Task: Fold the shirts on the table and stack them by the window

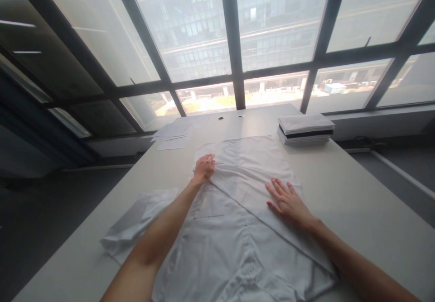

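A white shirt (238, 229) lies spread on the pale table (356, 193) in front of me, one side folded diagonally across its middle. My left hand (205, 167) rests on the shirt's left edge with the fingers curled, pinching the cloth at the fold. My right hand (287, 200) lies flat on the folded panel, fingers stretched out and apart. A loose white sleeve or second piece of cloth (132, 227) hangs out to the left of my left forearm.
A stack of folded white and dark garments (305, 129) sits at the table's far right. Loose sheets of paper (173, 134) lie at the far left. Large windows with dark frames (234, 66) stand behind the table.
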Demonstrator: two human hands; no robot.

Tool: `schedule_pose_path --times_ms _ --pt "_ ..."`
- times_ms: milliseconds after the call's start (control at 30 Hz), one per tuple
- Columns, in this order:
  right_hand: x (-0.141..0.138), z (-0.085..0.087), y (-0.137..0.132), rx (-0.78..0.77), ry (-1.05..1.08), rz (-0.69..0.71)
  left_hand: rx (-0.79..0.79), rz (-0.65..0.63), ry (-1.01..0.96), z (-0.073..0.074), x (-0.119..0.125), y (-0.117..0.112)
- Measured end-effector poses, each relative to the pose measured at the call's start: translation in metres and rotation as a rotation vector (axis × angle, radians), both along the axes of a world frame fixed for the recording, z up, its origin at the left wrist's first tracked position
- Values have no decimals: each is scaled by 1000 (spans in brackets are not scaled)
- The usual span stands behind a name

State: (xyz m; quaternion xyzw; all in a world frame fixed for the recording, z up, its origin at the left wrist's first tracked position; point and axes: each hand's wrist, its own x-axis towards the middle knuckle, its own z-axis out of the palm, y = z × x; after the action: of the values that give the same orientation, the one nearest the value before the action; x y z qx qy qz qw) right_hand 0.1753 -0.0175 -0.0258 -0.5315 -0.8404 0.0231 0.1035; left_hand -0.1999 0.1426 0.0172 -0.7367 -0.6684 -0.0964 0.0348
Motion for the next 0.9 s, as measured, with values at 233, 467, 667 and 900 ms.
schedule_pose_path --times_ms 233,467,667,900 --pt "0 1 0 -8 -2 -10 -100 -24 55 -21 13 -17" --pt "3 3 -2 -16 -28 -80 -111 7 91 -21 11 -14" --pt "48 0 2 -51 -106 -261 -114 14 101 -26 10 -10" --pt "65 10 -8 49 -49 -411 -115 17 99 -28 8 -7"
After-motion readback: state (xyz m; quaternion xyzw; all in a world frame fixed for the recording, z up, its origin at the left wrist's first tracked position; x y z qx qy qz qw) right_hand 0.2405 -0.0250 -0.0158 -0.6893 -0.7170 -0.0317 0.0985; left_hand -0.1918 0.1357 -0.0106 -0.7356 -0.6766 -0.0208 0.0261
